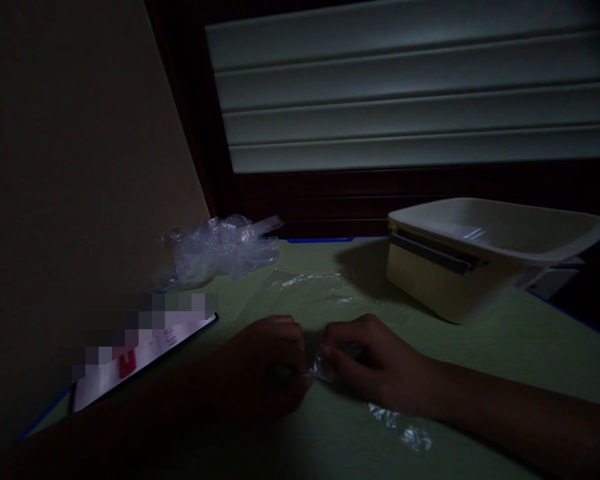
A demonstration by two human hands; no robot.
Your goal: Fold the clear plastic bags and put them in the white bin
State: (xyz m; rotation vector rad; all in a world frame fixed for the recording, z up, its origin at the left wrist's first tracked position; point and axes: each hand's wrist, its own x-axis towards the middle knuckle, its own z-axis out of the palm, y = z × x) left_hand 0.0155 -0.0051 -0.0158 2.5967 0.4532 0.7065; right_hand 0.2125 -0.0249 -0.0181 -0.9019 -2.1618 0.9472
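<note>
In the dim head view, a clear plastic bag (320, 367) is pinched between my two hands above the green tabletop (330, 440). My left hand (267, 363) grips its near edge with fingers curled against the thumb. Just to the right, my right hand (375, 360) holds the same plastic, with thumb and forefinger pressed together. Some crinkled clear plastic (403, 427) shows below my right wrist. Another flat clear plastic sheet (320, 287) lies just beyond my hands; whether these pieces join is hidden by my hands and the dark.
A heap of crumpled clear plastic bags (220, 247) sits at the back left. The cream plastic bin (430, 280) stands at the back right. At left lies a lit device (150, 350), partly blurred out. Behind the table rises a slatted panel (410, 100).
</note>
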